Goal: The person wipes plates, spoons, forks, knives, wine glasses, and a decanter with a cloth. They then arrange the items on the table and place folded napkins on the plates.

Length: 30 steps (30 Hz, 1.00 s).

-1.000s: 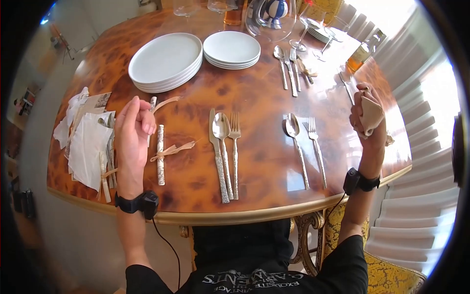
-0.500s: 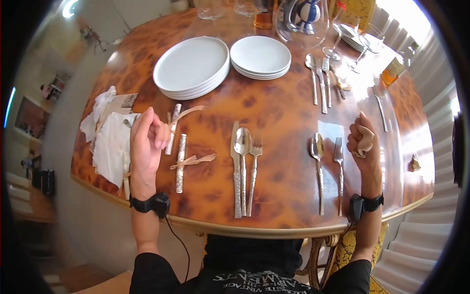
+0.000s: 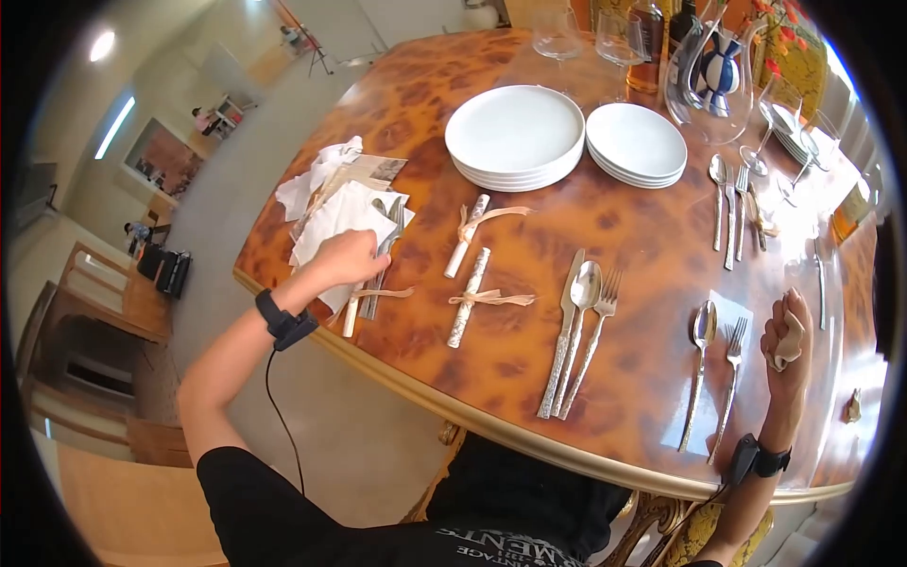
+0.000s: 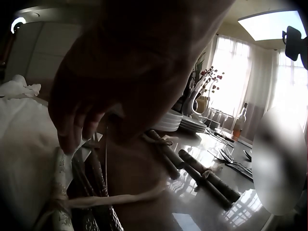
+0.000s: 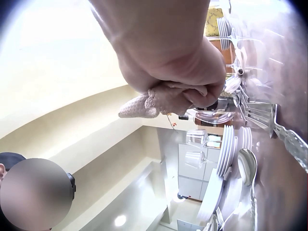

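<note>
In the head view my left hand (image 3: pixel 345 257) reaches down at the table's left, its fingertips right at a fork (image 3: pixel 395 227) and other cutlery beside crumpled white napkins (image 3: pixel 326 231). The left wrist view has the fingers curled down over dark cutlery handles (image 4: pixel 98 178), beside a ribbon-tied roll (image 4: pixel 61 183); I cannot tell whether they grip them. My right hand (image 3: pixel 789 340) is raised at the right and holds a crumpled beige cloth (image 5: pixel 139 106) in curled fingers. Below it on the table lie a spoon (image 3: pixel 699 354) and a fork (image 3: pixel 732 364).
Two patterned rolls (image 3: pixel 468 302) tied with ribbon lie mid-left. A knife (image 3: pixel 563 331), spoon (image 3: pixel 585 279) and fork (image 3: pixel 605 302) lie together mid-table. Behind stand large plates (image 3: pixel 515 132) and small plates (image 3: pixel 638 142) in stacks, with wine glasses (image 3: pixel 619 42) and a glass decanter (image 3: pixel 694 118).
My left hand has moved from a raised position down to the cutlery by the napkins. The head view has turned left. My right hand still holds the cloth.
</note>
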Available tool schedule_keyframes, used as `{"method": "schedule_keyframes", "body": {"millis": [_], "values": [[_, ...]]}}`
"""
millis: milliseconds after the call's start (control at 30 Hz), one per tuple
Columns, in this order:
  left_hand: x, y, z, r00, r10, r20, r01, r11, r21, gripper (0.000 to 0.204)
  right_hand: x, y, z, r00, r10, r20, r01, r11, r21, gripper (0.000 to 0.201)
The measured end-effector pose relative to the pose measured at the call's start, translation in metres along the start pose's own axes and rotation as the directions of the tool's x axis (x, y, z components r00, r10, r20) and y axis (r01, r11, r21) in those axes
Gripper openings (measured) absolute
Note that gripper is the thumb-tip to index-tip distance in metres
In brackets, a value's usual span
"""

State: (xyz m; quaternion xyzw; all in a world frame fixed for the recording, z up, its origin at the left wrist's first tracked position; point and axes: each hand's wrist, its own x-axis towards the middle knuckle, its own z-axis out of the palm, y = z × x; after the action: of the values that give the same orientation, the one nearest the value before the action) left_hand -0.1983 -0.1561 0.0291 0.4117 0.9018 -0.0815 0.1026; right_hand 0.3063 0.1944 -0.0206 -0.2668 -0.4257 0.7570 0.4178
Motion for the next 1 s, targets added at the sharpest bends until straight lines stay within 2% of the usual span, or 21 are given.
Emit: {"method": "schedule_keyframes", "body": {"millis": [133,200,267,333,367,433,467,500,533,567,600,667,700,733,800,833,867,933,967,1000], "values": [[-0.011,0.004,0.011,0.998,-0.004,-0.064,0.004,1.000,0.004,0.031,-0.001,0.001,0.004,1.000,-0.015,0.004,0.015,0.996,-0.085,0.020],[-0.007,0.005,0.016,0.997,0.037,-0.074,-0.033,0.998,0.049,0.027,-0.002,-0.001,0.010,0.999,-0.023,-0.037,0.016,0.985,-0.172,0.024],[0.000,0.004,0.018,0.993,0.075,-0.092,-0.071,0.996,0.048,0.024,-0.002,0.000,0.012,1.000,-0.024,-0.019,0.019,0.982,-0.190,0.024],[0.007,0.006,0.015,0.999,0.039,-0.010,-0.038,0.995,0.087,0.026,-0.003,-0.001,0.012,0.999,-0.034,-0.008,0.032,0.978,-0.204,0.024],[0.013,0.002,0.018,0.999,0.046,-0.018,-0.045,0.995,0.090,0.026,-0.003,-0.001,0.013,0.999,-0.035,-0.015,0.031,0.977,-0.212,0.024],[0.022,-0.009,0.021,1.000,0.029,-0.007,-0.030,0.994,-0.102,0.024,-0.003,-0.001,0.015,0.998,-0.050,-0.045,0.039,0.974,-0.222,0.023],[0.024,-0.012,0.017,0.999,0.035,-0.010,-0.036,0.995,-0.097,0.024,-0.005,-0.002,0.016,0.997,-0.055,-0.051,0.043,0.975,-0.219,0.023],[0.026,-0.016,0.014,0.999,0.025,0.034,-0.011,0.926,-0.378,0.025,-0.006,-0.003,0.018,0.997,-0.054,-0.059,0.039,0.973,-0.227,0.023],[0.026,-0.016,0.010,0.996,0.028,0.081,0.029,0.779,-0.627,0.027,-0.007,-0.004,0.019,0.996,-0.051,-0.067,0.034,0.971,-0.235,0.022],[0.020,-0.007,-0.001,0.994,0.047,0.103,0.043,0.687,-0.725,0.022,-0.005,-0.005,0.014,0.996,-0.053,-0.069,0.036,0.971,-0.235,0.022],[0.011,0.004,-0.009,0.994,0.050,0.101,0.040,0.687,-0.725,0.022,-0.003,-0.006,0.005,0.999,-0.033,-0.028,0.025,0.973,-0.228,0.019],[-0.009,0.042,-0.028,1.000,0.008,-0.024,-0.025,0.384,-0.923,0.017,-0.001,-0.005,0.006,1.000,-0.023,0.002,0.023,0.975,-0.222,0.019],[-0.007,0.056,-0.029,0.995,0.066,-0.081,-0.097,0.312,-0.945,0.011,0.000,-0.004,0.015,0.989,-0.089,-0.121,0.068,0.984,-0.165,0.022],[-0.007,0.075,-0.031,0.991,0.098,-0.090,-0.117,0.313,-0.943,0.011,0.000,-0.004,0.023,0.955,-0.154,-0.253,0.130,0.985,-0.112,0.029],[-0.010,0.127,-0.038,0.948,0.231,-0.217,-0.233,0.043,-0.972,0.011,0.009,-0.012,0.040,0.958,-0.274,-0.083,0.244,0.934,-0.262,0.036],[-0.017,0.157,-0.043,0.922,0.284,-0.263,-0.277,0.010,-0.961,0.011,0.001,-0.024,0.067,0.938,-0.347,0.017,0.332,0.882,-0.335,0.036],[-0.015,0.181,-0.044,0.893,0.349,-0.282,-0.285,-0.044,-0.957,0.011,-0.007,-0.034,0.100,0.907,-0.405,0.117,0.417,0.817,-0.399,0.036],[-0.025,0.232,-0.058,0.837,0.445,-0.317,-0.343,-0.022,-0.939,0.015,-0.010,-0.043,0.142,0.723,-0.586,0.365,0.690,0.589,-0.421,0.034],[-0.028,0.253,-0.061,0.806,0.481,-0.345,-0.354,-0.075,-0.932,0.016,-0.008,-0.050,0.157,0.483,-0.709,0.515,0.843,0.218,-0.491,0.035],[-0.034,0.271,-0.068,0.793,0.494,-0.358,-0.364,-0.087,-0.927,0.017,-0.007,-0.056,0.170,0.223,-0.699,0.680,0.859,-0.189,-0.476,0.037]]}}
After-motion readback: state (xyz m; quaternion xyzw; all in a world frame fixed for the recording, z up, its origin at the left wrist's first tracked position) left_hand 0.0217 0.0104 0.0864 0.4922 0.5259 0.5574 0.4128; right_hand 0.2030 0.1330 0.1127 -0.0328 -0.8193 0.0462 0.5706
